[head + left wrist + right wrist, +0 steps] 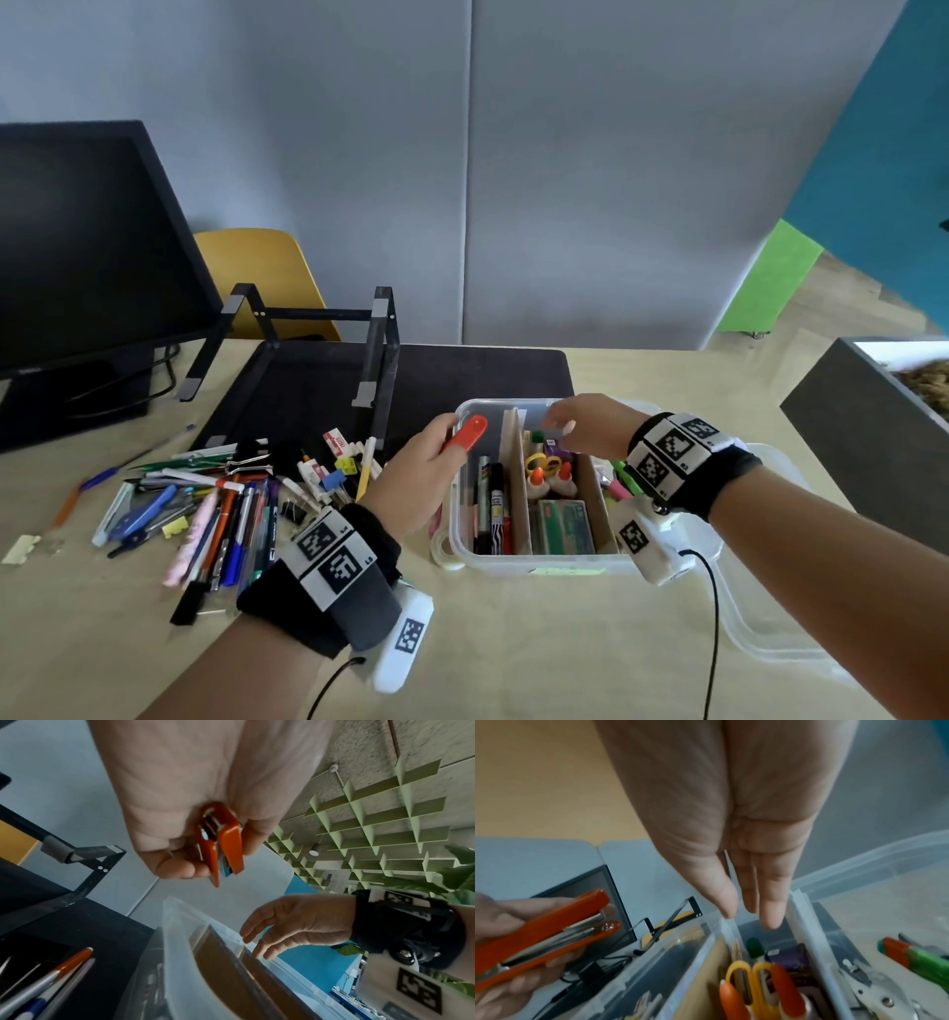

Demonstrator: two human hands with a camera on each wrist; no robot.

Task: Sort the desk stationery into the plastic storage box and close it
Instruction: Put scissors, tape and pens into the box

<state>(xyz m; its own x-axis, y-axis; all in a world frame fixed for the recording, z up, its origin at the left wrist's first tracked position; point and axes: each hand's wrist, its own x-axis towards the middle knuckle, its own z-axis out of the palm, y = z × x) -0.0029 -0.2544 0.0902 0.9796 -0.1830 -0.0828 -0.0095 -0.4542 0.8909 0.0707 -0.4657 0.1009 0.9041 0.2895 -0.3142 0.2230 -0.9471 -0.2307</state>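
Observation:
My left hand (pixel 436 462) grips a red-orange stapler (pixel 470 430) above the left rim of the clear plastic storage box (pixel 539 565). The left wrist view shows the stapler (pixel 223 843) pinched between thumb and fingers. My right hand (pixel 562 429) hovers over the far end of the box's middle compartment, fingers straight (pixel 770 902) and holding nothing. Cardboard dividers (pixel 516 488) split the box. Markers (pixel 490 503) lie in the left section. Yellow scissors (pixel 752 973), orange-capped glue bottles (pixel 549 480) and a green staples box (pixel 562 527) fill the middle.
A pile of pens, clips and erasers (pixel 226 509) lies left of the box. The clear lid (pixel 760 616) rests to the right, under my right forearm. A tape roll (pixel 444 552) sits by the box's near-left corner. A laptop stand (pixel 318 349), monitor (pixel 77 257) and grey bin (pixel 868 426) stand around.

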